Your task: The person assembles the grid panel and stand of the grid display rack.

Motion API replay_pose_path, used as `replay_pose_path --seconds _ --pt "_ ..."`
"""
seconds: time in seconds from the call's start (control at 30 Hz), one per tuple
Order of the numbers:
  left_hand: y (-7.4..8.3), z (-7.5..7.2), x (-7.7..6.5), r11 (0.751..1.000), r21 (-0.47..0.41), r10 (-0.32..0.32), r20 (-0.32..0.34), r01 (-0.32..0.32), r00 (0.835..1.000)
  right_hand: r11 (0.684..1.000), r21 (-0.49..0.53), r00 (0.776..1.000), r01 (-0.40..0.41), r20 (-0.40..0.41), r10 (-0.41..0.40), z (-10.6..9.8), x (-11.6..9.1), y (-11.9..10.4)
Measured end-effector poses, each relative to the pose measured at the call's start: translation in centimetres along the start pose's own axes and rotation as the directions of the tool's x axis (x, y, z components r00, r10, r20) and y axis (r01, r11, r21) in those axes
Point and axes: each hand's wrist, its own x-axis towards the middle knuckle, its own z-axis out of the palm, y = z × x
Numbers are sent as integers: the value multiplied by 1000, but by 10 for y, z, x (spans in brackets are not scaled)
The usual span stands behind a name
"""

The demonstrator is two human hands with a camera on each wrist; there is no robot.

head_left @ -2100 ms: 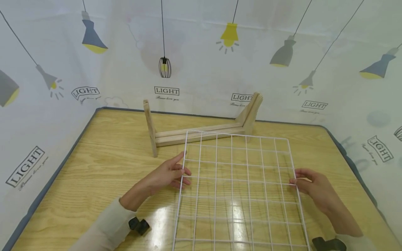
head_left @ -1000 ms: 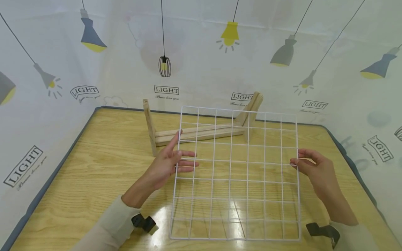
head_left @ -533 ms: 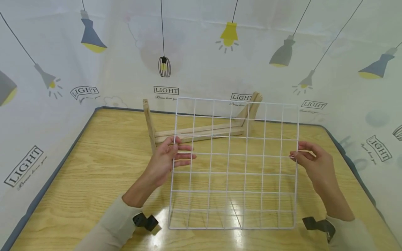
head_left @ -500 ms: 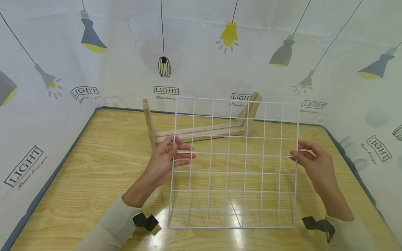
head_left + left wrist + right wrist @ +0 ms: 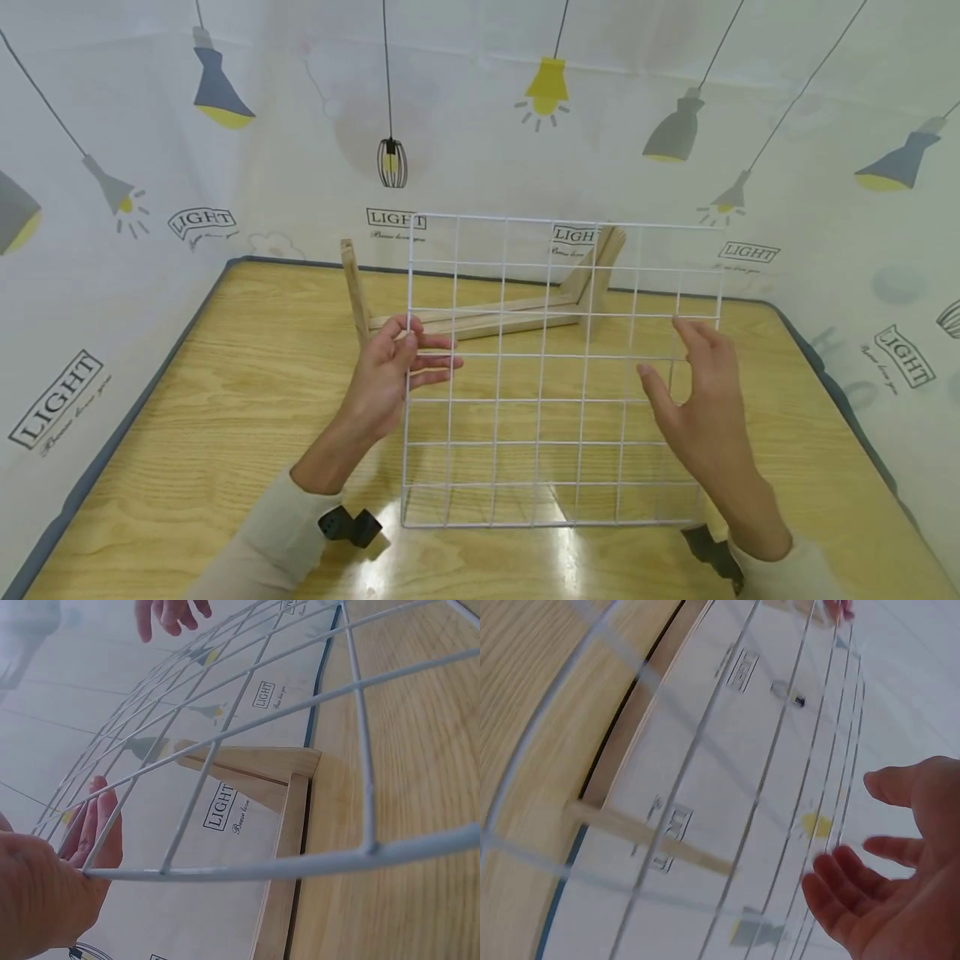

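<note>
Gripping white square wire grid [image 5: 539, 400] near-upright by its left edge in bare left hand [image 5: 380, 379], with bare right hand [image 5: 705, 404] fingers-wide by its right edge, contact unclear, and pale wooden 2-post frame [image 5: 525, 321] just beyond, long axis roughly left-right.

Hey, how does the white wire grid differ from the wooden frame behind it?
The white wire grid is a flat mesh of thin wires, while the wooden frame is built of thicker, pale brown pieces with two raised ends. The left hand grips the white wire grid; no hand touches the wooden frame. Both have long straight edges.
</note>
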Motion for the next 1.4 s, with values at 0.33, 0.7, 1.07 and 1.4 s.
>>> replay_pose_path --seconds 0.33,0.7,1.07,1.4 --pt "4 5 -1 996 0 91 -8 -91 996 990 -82 976 112 197 -94 31 -7 -42" --pt "10 10 -1 987 3 163 10 -163 987 989 -139 970 51 244 -16 52 -2 -56" --pt "14 13 1 964 8 264 45 -264 964 981 -191 995 32 100 -13 71 4 -59" --pt "16 14 0 934 -2 355 100 -357 929 976 -213 998 -37 -65 24 80 7 -62"
